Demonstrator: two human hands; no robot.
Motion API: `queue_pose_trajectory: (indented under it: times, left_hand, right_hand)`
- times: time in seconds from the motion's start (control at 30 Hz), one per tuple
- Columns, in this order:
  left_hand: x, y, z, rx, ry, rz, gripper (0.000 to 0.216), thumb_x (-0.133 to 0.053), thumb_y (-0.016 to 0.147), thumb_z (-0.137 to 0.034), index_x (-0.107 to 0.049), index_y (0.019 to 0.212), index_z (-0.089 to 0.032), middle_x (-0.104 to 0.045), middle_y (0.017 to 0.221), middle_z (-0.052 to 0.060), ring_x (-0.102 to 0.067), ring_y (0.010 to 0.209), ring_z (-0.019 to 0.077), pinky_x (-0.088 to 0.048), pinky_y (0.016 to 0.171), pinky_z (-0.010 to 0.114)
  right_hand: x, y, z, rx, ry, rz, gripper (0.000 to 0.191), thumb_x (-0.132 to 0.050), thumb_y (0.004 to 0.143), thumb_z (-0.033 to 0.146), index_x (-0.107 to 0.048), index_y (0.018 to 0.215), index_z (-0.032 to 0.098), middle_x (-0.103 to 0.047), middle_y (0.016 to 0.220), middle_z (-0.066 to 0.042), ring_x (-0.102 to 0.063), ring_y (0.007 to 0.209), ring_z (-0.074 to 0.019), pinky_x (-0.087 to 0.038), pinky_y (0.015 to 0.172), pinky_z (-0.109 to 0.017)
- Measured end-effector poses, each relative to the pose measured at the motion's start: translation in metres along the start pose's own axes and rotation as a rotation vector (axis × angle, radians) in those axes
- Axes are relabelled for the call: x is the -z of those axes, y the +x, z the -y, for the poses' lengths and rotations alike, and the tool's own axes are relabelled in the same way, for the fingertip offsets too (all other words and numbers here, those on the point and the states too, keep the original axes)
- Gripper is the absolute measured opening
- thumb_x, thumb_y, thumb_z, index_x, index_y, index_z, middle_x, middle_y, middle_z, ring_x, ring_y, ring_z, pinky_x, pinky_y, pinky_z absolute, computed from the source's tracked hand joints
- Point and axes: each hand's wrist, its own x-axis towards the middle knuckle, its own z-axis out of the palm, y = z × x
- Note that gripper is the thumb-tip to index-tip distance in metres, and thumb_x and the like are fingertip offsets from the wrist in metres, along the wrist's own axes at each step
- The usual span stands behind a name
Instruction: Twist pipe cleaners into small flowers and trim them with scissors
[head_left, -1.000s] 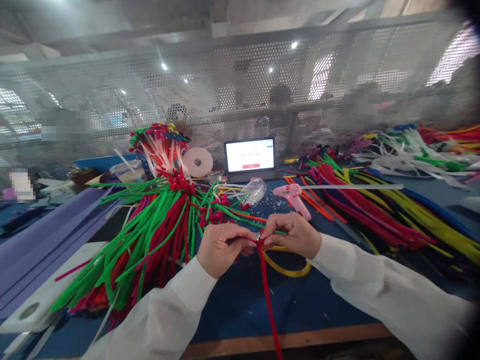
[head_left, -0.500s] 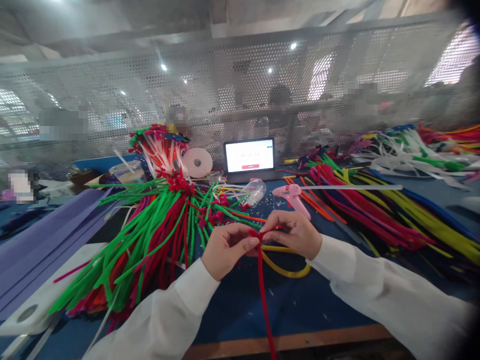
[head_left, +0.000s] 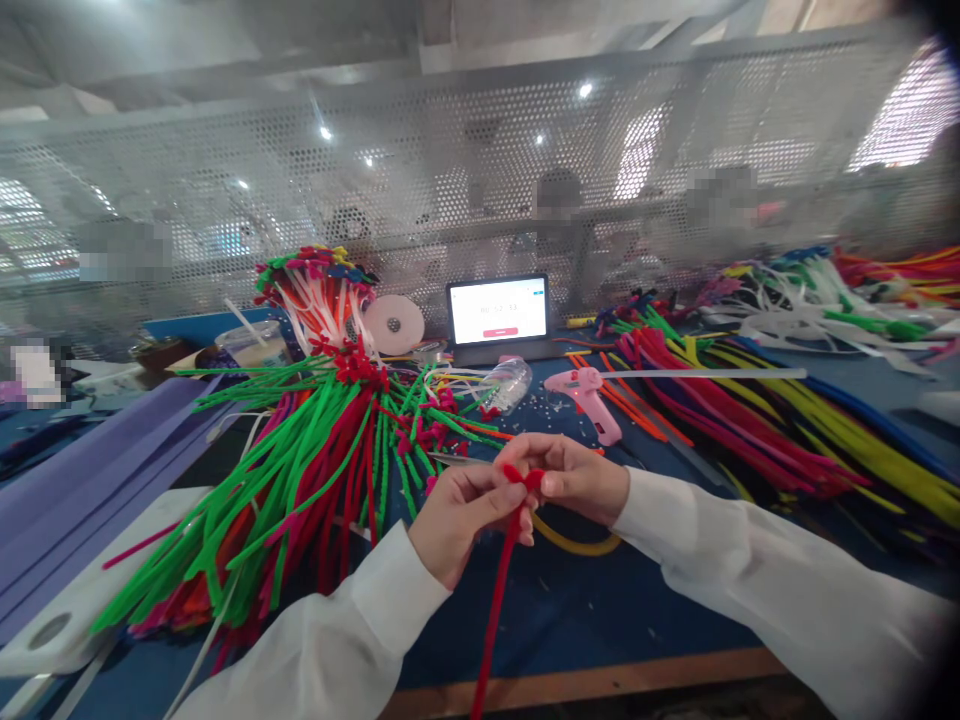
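My left hand (head_left: 461, 515) and my right hand (head_left: 574, 478) meet over the blue table (head_left: 585, 610), both in white sleeves. Both pinch the curled top of a red pipe cleaner (head_left: 496, 590), whose long stem hangs down toward the table's near edge. A yellow pipe cleaner loop (head_left: 574, 543) lies on the table just under my right hand. To the left of my hands sprawls a heap of green and red pipe-cleaner stems (head_left: 300, 480) with small red flower-like tops.
A pink glue gun (head_left: 589, 395) and a clear plastic bottle (head_left: 511, 382) lie behind my hands. A tablet (head_left: 499, 312) stands at the back before a perforated metal screen. Long coloured pipe cleaners (head_left: 757, 420) cover the right side; purple sheets (head_left: 82, 470) lie left.
Both hands have dropped slightly and drawn closer together. The red pipe cleaner's top is curled tighter, and its hanging stem has swung to the left.
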Motion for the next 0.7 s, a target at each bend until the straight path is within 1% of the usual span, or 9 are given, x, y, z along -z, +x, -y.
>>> queue_pose_trajectory:
  times: [0.13,0.2,0.4,0.47,0.5,0.6,0.7]
  left_hand:
    - [-0.001,0.0,0.003,0.014,0.007,0.02,0.017,-0.063,0.065,-0.027,-0.061,0.062,-0.01,-0.056,0.058,0.002,-0.052,0.048,0.0082,-0.043,0.048,0.022]
    - [-0.002,-0.001,0.003,0.002,0.011,0.017,0.017,-0.064,0.064,-0.026,-0.06,0.061,-0.011,-0.056,0.058,0.002,-0.052,0.048,0.0081,-0.043,0.048,0.022]
    - [-0.001,-0.001,0.005,-0.02,0.017,0.029,0.012,-0.061,0.067,-0.022,-0.06,0.064,-0.01,-0.057,0.059,0.002,-0.051,0.049,0.0076,-0.042,0.049,0.021]
    - [-0.001,-0.001,0.005,-0.039,0.023,0.006,0.012,-0.062,0.067,-0.022,-0.059,0.063,-0.011,-0.057,0.061,0.002,-0.051,0.049,0.0075,-0.042,0.049,0.021]
    - [-0.001,-0.001,0.005,-0.053,0.032,-0.015,0.012,-0.062,0.066,-0.022,-0.059,0.062,-0.011,-0.057,0.06,0.001,-0.051,0.049,0.0074,-0.042,0.048,0.021]
    - [-0.001,-0.001,0.003,-0.088,0.089,-0.075,0.014,-0.063,0.065,-0.024,-0.058,0.062,-0.011,-0.057,0.056,0.0,-0.051,0.047,0.0078,-0.04,0.047,0.02]
    - [-0.002,-0.001,0.002,-0.109,0.169,-0.11,0.016,-0.064,0.063,-0.026,-0.058,0.06,-0.011,-0.057,0.055,0.001,-0.05,0.046,0.0083,-0.04,0.046,0.021]
  right_hand:
    - [-0.004,0.0,0.0,0.018,0.044,0.069,0.033,-0.065,0.066,0.028,-0.053,0.092,0.01,-0.056,0.064,0.0,-0.057,0.057,-0.0107,-0.045,0.055,-0.023]
    - [-0.005,-0.001,-0.001,0.039,0.062,0.064,0.028,-0.064,0.067,0.026,-0.054,0.088,0.01,-0.055,0.063,0.001,-0.057,0.057,-0.0106,-0.045,0.056,-0.024]
    - [-0.005,-0.002,-0.003,0.028,0.063,0.013,0.02,-0.061,0.07,0.026,-0.053,0.08,0.011,-0.056,0.063,0.0,-0.056,0.056,-0.0099,-0.045,0.056,-0.025]
    - [-0.007,-0.002,-0.001,0.033,0.047,0.0,0.023,-0.062,0.069,0.027,-0.053,0.083,0.011,-0.056,0.066,0.0,-0.055,0.058,-0.0093,-0.045,0.058,-0.025]
    - [-0.008,-0.002,0.001,0.031,0.031,-0.013,0.028,-0.063,0.068,0.028,-0.053,0.087,0.011,-0.056,0.069,-0.001,-0.054,0.06,-0.0091,-0.044,0.059,-0.025]
    - [-0.01,-0.003,0.006,0.026,-0.051,-0.084,0.037,-0.062,0.067,0.034,-0.053,0.093,0.01,-0.056,0.076,-0.003,-0.053,0.062,-0.0078,-0.043,0.06,-0.022]
    - [-0.012,-0.004,0.009,0.052,-0.156,-0.145,0.028,-0.061,0.069,0.031,-0.053,0.086,0.01,-0.056,0.07,-0.002,-0.052,0.06,-0.007,-0.042,0.057,-0.02]
